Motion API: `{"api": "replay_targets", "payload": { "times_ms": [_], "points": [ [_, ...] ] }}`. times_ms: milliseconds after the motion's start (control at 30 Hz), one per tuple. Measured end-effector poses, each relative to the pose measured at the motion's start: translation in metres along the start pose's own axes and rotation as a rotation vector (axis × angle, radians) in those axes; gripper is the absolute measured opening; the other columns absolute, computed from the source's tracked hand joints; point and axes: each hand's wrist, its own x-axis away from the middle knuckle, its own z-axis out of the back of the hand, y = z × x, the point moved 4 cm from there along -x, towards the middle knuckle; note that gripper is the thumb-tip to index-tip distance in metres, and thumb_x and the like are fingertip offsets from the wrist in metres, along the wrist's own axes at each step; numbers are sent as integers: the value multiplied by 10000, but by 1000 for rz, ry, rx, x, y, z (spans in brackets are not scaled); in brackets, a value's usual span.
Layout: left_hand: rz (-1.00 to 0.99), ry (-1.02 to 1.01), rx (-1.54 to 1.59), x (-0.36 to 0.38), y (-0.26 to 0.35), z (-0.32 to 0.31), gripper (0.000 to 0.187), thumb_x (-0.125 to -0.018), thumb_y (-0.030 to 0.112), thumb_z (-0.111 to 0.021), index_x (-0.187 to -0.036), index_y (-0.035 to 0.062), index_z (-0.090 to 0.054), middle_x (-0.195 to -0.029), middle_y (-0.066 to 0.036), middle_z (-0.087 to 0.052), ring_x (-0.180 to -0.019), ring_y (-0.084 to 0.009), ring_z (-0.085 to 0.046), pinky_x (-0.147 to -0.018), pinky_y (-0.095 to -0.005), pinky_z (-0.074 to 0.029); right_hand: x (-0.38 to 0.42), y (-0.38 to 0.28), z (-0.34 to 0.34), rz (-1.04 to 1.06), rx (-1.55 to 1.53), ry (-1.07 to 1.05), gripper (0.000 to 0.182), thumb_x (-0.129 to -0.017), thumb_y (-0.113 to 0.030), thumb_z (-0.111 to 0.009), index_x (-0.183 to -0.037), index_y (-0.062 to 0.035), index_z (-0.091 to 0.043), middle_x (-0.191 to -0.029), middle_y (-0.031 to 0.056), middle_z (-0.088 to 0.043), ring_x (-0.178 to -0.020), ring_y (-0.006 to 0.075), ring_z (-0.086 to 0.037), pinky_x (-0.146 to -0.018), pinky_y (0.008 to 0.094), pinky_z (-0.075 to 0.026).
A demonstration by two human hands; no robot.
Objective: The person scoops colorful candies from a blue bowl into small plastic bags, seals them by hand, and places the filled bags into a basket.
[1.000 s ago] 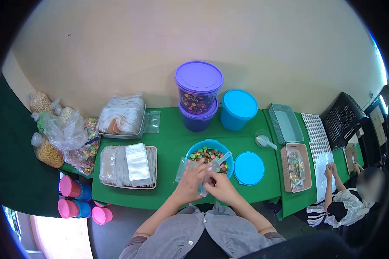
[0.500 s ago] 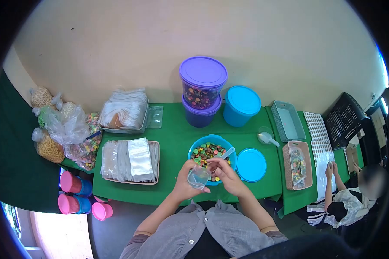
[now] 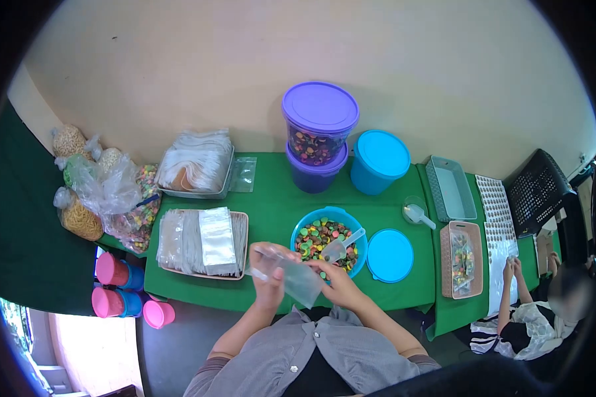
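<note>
L hand (image 3: pixel 269 272) grasps bag (image 3: pixel 302 284), long axis slanting down-right from grip; R hand (image 3: pixel 339 287) at its side, can't tell if pinching. Bowl (image 3: pixel 362 254) w/ scoop (image 3: pixel 334 250) just beyond, nearer R.

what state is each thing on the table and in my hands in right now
clear plastic bag: in both hands, looks empty
round blue tub: open, holding colorful pieces
clear scoop: resting in the tub, handle up to the right
flat blue lid: off, lying beside the tub
tall blue bucket: lid on
upper purple-lidded tub: closed, stacked
grey-green basket: empty
</note>
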Motion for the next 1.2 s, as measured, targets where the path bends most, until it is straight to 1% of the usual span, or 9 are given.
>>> {"api": "replay_targets", "payload": {
  "times_ms": [133, 200, 467, 533, 767, 833, 933, 1033, 1200],
  "points": [
    [-22, 145, -117, -21, 2, 7, 501, -841, 368, -697, -1100, 103, -359, -960, -94, -527, -900, -236, -564, -920, -436, -434, -5, 39, 5, -271, -514, -6, 447, -962, -93, -466, -1402, -39, -407, -1248, 112, -564, -1144, 227, -559, -982, 353, -437],
    [-123, 119, -198, -26, -3, 3, 509, -847, 368, -691, -1117, 98, -354, -983, -93, -524, -925, -236, -563, -977, -455, -404, -8, 46, -3, -446, -1283, -147, 446, -1006, -194, -449, -1410, -14, -389, -1271, 116, -546, -1164, 227, -544, -988, 350, -433],
    [14, 174, -225, -18, -37, 16, 515, -845, 338, -713, -1121, 96, -351, -957, -77, -534, -930, -220, -578, -985, -454, -405, -18, 52, -18, -635, -1490, 3, 239, -991, -298, -527, -910, -73, -539, -676, -34, -517, -556, 59, -482, -537, 203, -421],
    [66, 216, -252, -17, -40, 24, 519, -840, 320, -725, -1120, 94, -351, -941, -72, -539, -914, -212, -583, -968, -442, -422, -16, 45, -20, -856, -1439, -76, 299, -992, -322, -526, -792, -106, -471, -562, -67, -349, -464, 35, -315, -441, 183, -289],
    [8, 98, -242, -30, -29, 26, 522, -794, 68, -739, -1146, 66, -353, -1008, -112, -564, -988, -207, -587, -910, -381, -487, -10, 62, -23, -873, -1292, -161, 318, -1002, -341, -501, -836, -70, -512, -617, -7, -440, -507, 76, -403, -490, 212, -367],
    [10, 96, -265, -34, -26, 28, 541, -781, 47, -740, -1160, 65, -355, -1031, -119, -574, -993, -208, -590, -903, -374, -489, -19, 57, -6, -467, -645, 293, 312, -971, -321, -553, -1019, -16, -591, -851, 81, -592, -724, 171, -579, -671, 298, -482],
    [0, -80, -431, -33, -28, 24, 578, -750, 47, -775, -1172, 63, -379, -1084, -130, -589, -1013, -205, -598, -892, -360, -493, -35, 4, 11, -7, 50, 317, 465, -944, -290, -578, -1307, -11, -497, -1137, 173, -611, -1046, 307, -601, -895, 400, -467],
    [150, -173, -252, -21, -31, 7, 520, -729, 49, -804, -1126, 50, -468, -1093, -125, -617, -1050, -203, -611, -911, -354, -491, -31, 11, 7, -168, -51, -232, 540, -892, -234, -639, -1351, -24, -449, -1296, 211, -544, -1235, 372, -498, -1026, 455, -381],
    [135, -148, -299, -13, -33, 20, 427, -788, 51, -758, -1100, 44, -468, -1059, -135, -631, -1034, -223, -621, -929, -377, -486, -32, 2, 4, -97, 4, -198, 574, -875, -227, -654, -1372, -33, -440, -1365, 215, -473, -1306, 354, -419, -1079, 435, -334]
  ]
}}
